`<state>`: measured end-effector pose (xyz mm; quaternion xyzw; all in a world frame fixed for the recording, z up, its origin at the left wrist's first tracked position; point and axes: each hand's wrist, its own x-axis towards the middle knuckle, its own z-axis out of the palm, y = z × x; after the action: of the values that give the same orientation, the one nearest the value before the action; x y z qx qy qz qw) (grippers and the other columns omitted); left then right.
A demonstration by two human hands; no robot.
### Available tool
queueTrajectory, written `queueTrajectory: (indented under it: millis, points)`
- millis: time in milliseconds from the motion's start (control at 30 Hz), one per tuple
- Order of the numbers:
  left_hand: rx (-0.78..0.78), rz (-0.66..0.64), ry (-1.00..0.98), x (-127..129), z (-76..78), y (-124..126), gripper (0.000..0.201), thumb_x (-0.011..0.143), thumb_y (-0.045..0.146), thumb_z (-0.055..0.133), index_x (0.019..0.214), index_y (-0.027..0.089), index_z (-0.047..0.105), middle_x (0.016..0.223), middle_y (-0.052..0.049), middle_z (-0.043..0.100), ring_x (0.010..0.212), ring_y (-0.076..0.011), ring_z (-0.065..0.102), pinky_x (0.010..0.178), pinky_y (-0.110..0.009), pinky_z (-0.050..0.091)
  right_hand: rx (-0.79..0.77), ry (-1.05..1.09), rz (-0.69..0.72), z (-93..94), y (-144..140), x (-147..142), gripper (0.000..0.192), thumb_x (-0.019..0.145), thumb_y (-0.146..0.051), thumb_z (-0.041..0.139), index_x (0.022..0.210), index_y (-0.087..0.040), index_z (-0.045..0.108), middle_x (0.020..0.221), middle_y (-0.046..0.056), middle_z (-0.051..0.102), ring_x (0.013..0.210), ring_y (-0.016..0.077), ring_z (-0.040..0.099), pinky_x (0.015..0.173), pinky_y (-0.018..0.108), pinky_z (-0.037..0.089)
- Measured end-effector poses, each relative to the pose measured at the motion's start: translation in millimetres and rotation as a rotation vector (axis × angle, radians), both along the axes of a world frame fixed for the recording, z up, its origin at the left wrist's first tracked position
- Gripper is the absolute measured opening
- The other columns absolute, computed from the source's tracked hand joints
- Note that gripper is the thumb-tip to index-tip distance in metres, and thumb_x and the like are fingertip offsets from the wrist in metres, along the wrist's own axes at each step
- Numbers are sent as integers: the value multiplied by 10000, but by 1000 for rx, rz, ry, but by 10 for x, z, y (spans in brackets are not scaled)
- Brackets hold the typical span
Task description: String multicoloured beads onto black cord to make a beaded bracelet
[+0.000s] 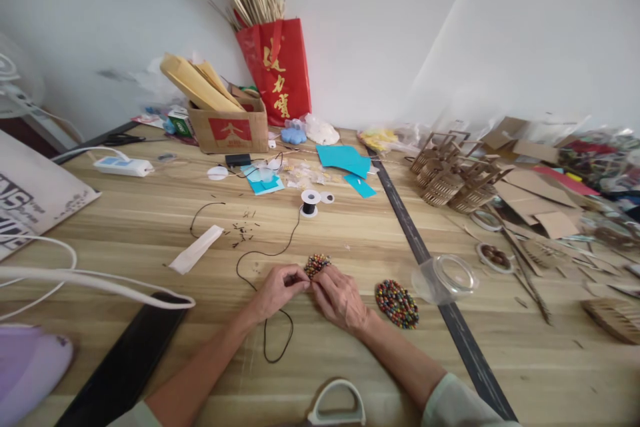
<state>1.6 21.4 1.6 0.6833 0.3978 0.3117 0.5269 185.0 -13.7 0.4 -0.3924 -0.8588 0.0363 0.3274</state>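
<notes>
My left hand is closed in a pinch, its fingertips meeting those of my right hand above the table. A thin black cord runs from a white spool, loops around my left wrist area and passes under that hand; its end at the fingertips is too small to see clearly. My right hand is also pinched, against a bunch of multicoloured beads just behind its fingers. Right of it lies a second coil of strung multicoloured beads, untouched.
Short black cord scraps and a white paper strip lie left. A clear plastic container and small woven baskets stand right. At the back are a cardboard box, red bag and blue sheets.
</notes>
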Motion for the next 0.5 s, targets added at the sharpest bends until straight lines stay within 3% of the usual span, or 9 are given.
queueTrajectory:
  millis: [233,500]
  points:
    - [5,-5,4,7,15,13,151,767,261,611,695,130,627,646,-1,589,624,-127,510,593,-230,395,-12,35,-5,-4,22,23,155,961,-186,419,879,-187,551,766,59,584,725,190,528,622,305,428]
    - [39,67,2,8,-16,42,120,753,237,593,706,134,634,663,-12,616,624,-129,534,594,-225,412,14,266,-191,-34,111,96,200,959,-137,381,1030,-181,563,915,86,614,847,209,531,766,367,440]
